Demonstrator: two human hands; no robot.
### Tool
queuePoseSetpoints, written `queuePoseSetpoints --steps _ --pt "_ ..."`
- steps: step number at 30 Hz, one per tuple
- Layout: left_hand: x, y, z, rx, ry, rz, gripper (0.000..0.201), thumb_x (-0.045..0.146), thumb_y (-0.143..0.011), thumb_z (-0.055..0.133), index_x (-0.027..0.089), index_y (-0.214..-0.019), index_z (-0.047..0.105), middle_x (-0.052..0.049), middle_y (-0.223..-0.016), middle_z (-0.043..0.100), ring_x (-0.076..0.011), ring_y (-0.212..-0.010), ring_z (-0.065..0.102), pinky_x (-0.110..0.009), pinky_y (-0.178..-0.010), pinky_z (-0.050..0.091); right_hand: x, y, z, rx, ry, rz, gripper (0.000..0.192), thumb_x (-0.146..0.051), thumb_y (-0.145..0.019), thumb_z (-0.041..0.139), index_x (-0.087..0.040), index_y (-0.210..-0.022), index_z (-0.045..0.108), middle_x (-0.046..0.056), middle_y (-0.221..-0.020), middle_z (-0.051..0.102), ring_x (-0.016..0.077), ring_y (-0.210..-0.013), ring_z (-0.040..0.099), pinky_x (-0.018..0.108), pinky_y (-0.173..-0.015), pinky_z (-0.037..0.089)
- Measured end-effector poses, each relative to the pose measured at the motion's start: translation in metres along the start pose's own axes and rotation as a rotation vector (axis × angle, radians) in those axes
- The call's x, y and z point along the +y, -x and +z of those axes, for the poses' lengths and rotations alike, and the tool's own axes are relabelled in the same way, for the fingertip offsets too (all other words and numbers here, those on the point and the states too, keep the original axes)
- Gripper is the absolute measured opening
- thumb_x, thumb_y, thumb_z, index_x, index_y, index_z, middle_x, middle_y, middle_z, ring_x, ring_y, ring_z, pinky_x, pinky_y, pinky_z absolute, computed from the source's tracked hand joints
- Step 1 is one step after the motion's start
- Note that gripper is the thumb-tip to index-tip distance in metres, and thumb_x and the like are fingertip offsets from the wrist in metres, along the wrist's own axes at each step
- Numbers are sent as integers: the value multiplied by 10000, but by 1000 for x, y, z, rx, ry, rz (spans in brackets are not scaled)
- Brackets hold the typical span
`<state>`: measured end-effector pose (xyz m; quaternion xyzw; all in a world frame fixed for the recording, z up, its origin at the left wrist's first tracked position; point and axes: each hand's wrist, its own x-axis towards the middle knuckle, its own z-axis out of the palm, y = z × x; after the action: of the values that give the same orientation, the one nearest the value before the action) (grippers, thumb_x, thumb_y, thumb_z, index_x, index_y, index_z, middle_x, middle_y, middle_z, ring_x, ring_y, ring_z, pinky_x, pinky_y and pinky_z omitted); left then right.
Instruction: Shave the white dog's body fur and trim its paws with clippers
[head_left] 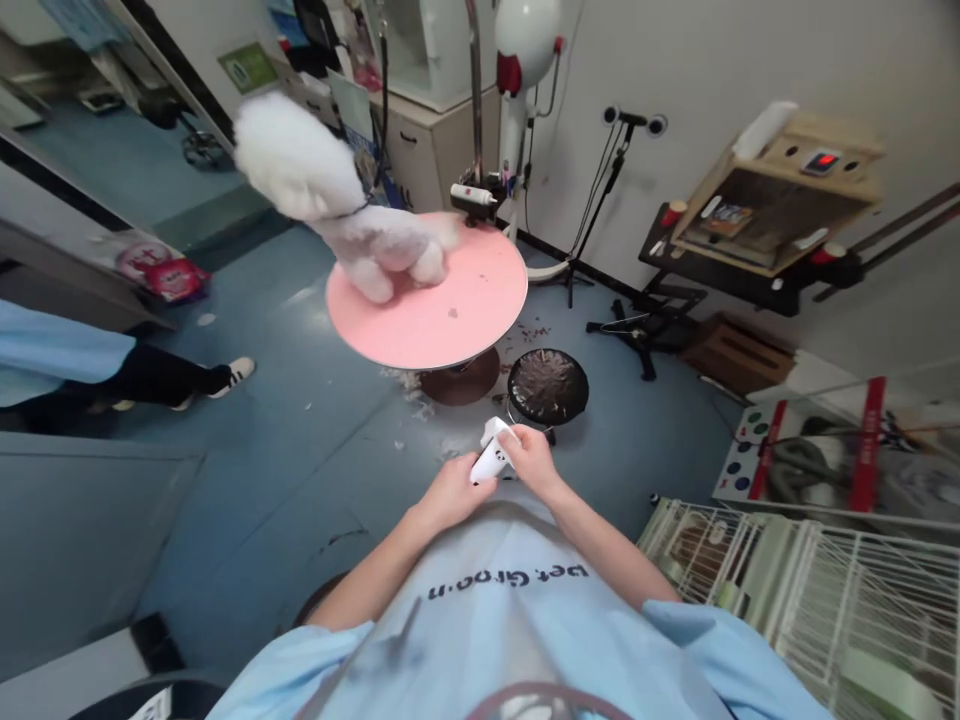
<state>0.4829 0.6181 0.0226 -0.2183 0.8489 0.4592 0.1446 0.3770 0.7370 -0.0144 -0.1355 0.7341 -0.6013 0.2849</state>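
Here, left hand (pixel 453 492) and right hand (pixel 532 458) curl round a white device (pixel 490 460), black stool (pixel 549 386) beyond.

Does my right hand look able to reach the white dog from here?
Probably not: the right hand is on the white device, and the dog is on the pink table, across some floor.

1 camera, worn on the person's head, looks forward and steeply down. The lettered apron (pixel 480 625) is nearest, at the bottom edge; the left hand (pixel 452 490) and right hand (pixel 534 460) come next, below centre. The round pink grooming table (pixel 472 310) is farther off. The wide field reaches from another person's leg (pixel 169 370) at left to a wire cage (pixel 877 595) at right.
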Motion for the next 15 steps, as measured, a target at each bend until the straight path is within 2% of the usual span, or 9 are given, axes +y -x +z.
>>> queuePoseSetpoints --steps 4,7,9,15 --pt "21 -34 2 14 44 -76 200 345 -743 540 146 -764 542 -21 -711 584 -136 -649 512 -240 -586 324 -2 -39 -23 5 -8 30 456 -524 -824 430 -145 -674 634 26 -565 598 118 -490 468 231 -466 361" --pt "31 -58 -3 10 -21 -57 184 331 -743 537 147 -756 536 -33 -729 594 -138 -650 515 -242 -586 314 -8 -59 -35 -44 19 32 389 -493 -785 501 -146 -674 637 15 -574 592 114 -493 462 227 -472 353" --pt "35 -75 -10 5 -89 -44 176 325 -743 534 151 -732 512 -39 -726 588 -136 -636 504 -245 -580 303 -11 -74 -37 -28 59 19 305 -434 -751 565 -154 -647 627 -2 -569 572 111 -515 457 222 -492 338" --pt "32 -133 -43 -62 -152 -47 203 363 -758 520 161 -745 506 -49 -735 602 -152 -645 524 -250 -572 305 -15 -128 -28 124 138 10 233 -348 -781 513 -162 -729 643 -10 -614 575 119 -574 475 224 -548 347"
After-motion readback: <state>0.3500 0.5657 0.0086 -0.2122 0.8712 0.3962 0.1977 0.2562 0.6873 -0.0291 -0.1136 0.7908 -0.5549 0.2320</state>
